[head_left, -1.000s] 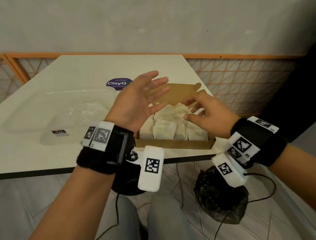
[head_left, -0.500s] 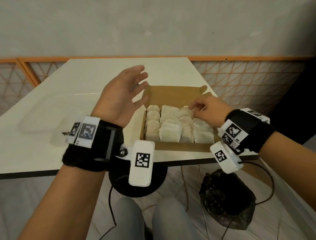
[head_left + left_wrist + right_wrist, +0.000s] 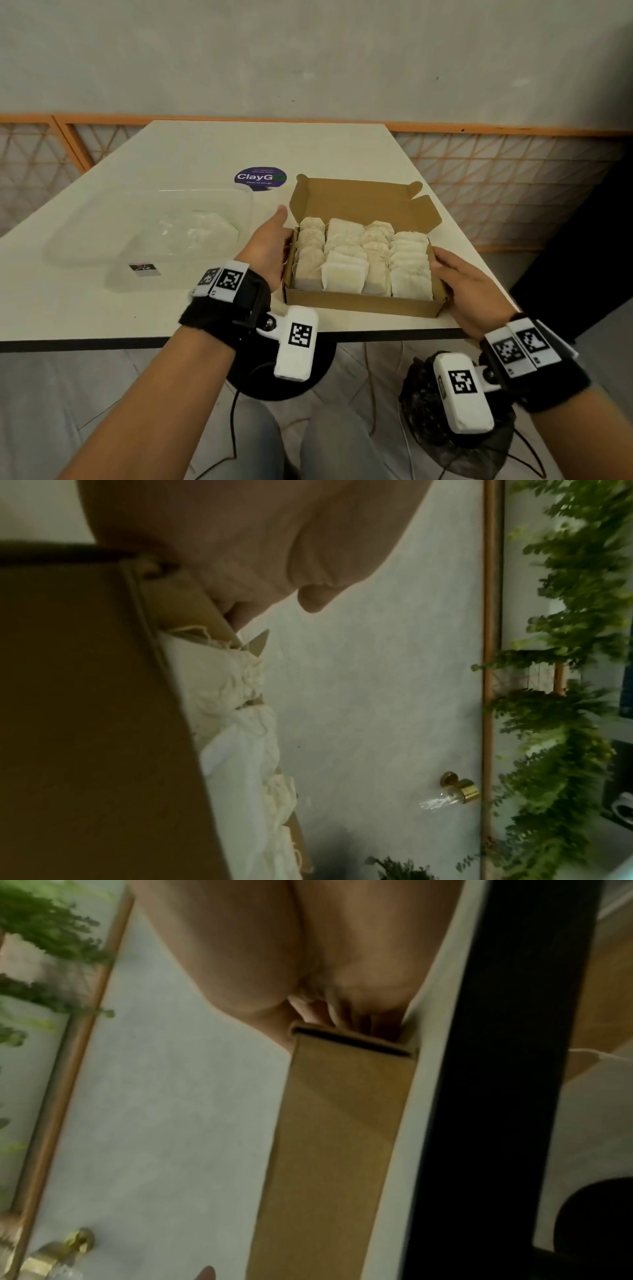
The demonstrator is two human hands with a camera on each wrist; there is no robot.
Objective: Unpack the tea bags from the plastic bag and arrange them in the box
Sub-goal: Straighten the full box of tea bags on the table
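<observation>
A brown cardboard box (image 3: 359, 303) with its lid flap up sits near the table's front right corner. Rows of pale tea bags (image 3: 346, 277) fill it. My left hand (image 3: 274, 246) lies flat against the box's left wall with the thumb pointing forward and free. At the right wall my right hand (image 3: 459, 281) holds the box, thumb over the rim. The left wrist view shows the box (image 3: 85, 696), tea bags (image 3: 232, 702) and my palm (image 3: 260, 534) beside the wall. In the right wrist view my fingertips (image 3: 325, 1012) meet the box (image 3: 335, 1123).
A crumpled clear plastic bag (image 3: 191, 233) lies left of the box. A purple round sticker (image 3: 260, 178) is on the white table (image 3: 171, 154) behind it. A black bag (image 3: 455, 445) and cables are on the floor below the table's front edge.
Both hands came down from above the box. The left, raised and spread in the air, now lies on the left wall. The right left the tea bags and took the right wall.
</observation>
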